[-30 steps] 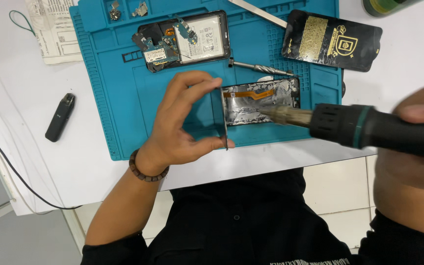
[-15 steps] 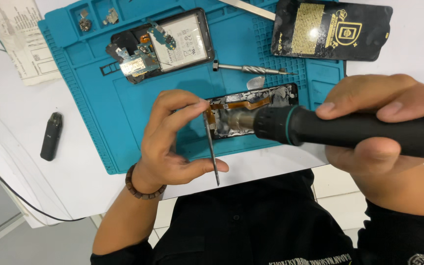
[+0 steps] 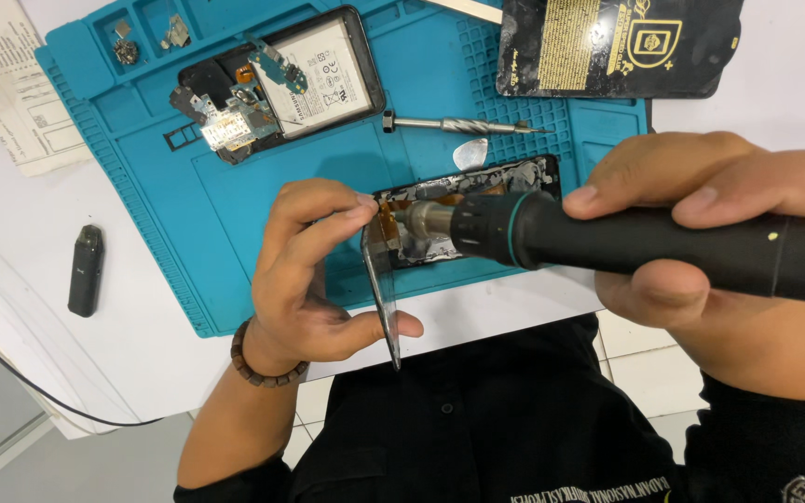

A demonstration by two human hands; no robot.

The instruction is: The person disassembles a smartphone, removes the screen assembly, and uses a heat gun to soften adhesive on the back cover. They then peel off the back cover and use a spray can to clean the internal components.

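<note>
Centre of frame: left hand [image 3: 314, 279] pinches glass panel [image 3: 382, 289] edge-on, thumb below, fingers on top; right hand [image 3: 701, 242] wrapped round hot-air tool [image 3: 607, 244], nozzle by panel's top edge over phone frame [image 3: 477, 210]. Judged best: keep nozzle off fingers, lift panel gently.

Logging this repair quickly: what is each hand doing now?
Left hand: holding thin glass phone screen panel edge-on.
Right hand: closed around black cylindrical hot-air tool.
</note>
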